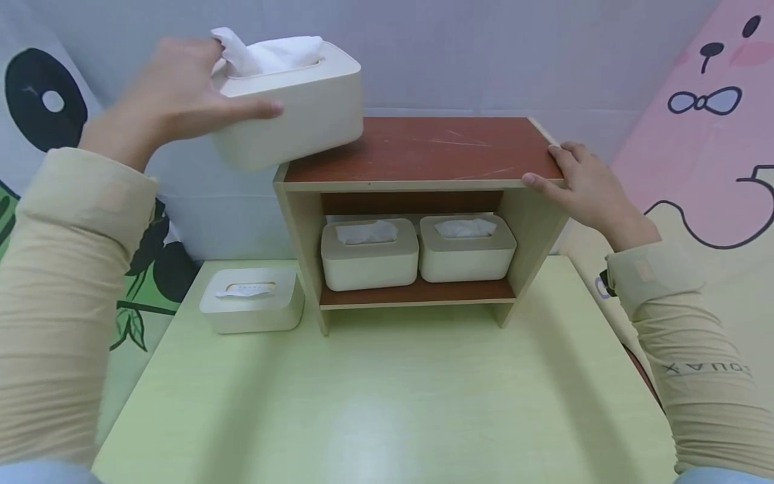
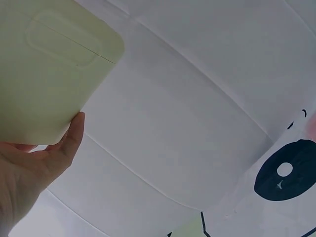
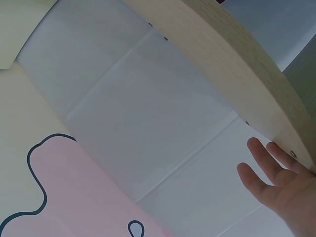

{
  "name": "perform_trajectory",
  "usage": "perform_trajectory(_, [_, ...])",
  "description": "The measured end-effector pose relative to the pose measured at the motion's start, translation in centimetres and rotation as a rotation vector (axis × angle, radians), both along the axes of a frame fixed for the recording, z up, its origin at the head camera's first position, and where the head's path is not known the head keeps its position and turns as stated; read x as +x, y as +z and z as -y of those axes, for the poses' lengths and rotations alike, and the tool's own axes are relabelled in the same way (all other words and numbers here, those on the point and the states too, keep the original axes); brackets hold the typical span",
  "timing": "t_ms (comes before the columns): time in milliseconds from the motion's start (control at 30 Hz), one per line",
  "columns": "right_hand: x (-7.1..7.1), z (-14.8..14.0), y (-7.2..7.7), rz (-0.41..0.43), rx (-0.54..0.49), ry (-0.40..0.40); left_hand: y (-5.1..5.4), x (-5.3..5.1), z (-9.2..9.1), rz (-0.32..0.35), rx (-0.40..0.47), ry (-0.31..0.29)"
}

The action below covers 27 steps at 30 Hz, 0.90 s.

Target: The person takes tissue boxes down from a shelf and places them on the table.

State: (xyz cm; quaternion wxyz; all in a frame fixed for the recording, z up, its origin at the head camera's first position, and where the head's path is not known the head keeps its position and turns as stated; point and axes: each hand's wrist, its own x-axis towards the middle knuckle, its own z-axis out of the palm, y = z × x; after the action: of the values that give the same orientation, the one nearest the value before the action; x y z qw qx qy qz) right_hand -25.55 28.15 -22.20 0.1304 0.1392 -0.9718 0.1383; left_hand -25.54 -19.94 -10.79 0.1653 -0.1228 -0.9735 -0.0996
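In the head view, my left hand [image 1: 181, 101] grips a cream tissue box [image 1: 296, 111] from its left, thumb along the front face. White tissue sticks out of its top. The box is tilted at the left end of a small wooden shelf [image 1: 423, 148] with a red-brown top; whether it touches that top I cannot tell. The left wrist view shows the box's underside [image 2: 54, 74]. My right hand [image 1: 595, 191] rests on the shelf's top right corner, thumb at the front edge. Several of its fingers [image 3: 261, 163] lie loosely beside the side panel in the right wrist view.
Two similar tissue boxes, left [image 1: 370, 259] and right [image 1: 468, 252], stand inside the shelf. Another tissue box [image 1: 250, 302] sits on the pale green table [image 1: 375, 396], left of the shelf. Behind hangs a light cloth [image 1: 484, 60] with cartoon figures at the sides.
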Motion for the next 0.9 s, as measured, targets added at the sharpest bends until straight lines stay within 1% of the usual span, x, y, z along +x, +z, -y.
perform_trajectory(67, [0.0, 0.0, 0.1, -0.001, 0.002, 0.0, 0.0, 0.2, 0.6, -0.001, 0.004, 0.011])
perform_trajectory(400, [0.3, -0.1, 0.2, 0.001, -0.003, 0.002, 0.0, 1.2, 3.6, 0.044, 0.051, 0.091])
perform_trajectory(567, [0.6, -0.8, 0.2, -0.008, -0.008, 0.026, -0.3, 2.8, 4.4, 0.068, 0.071, 0.169])
perform_trajectory(667, [0.6, -0.8, 0.2, -0.012, -0.005, 0.029, -0.7, 3.1, 5.2, 0.074, 0.061, 0.216])
perform_trajectory(767, [0.7, -0.8, 0.3, -0.009, -0.001, 0.027, -0.9, 3.4, 5.9, 0.068, 0.059, 0.248])
perform_trajectory(900, [0.8, -0.8, 0.3, -0.002, 0.006, 0.025, -1.2, 3.9, 6.6, 0.041, 0.062, 0.26])
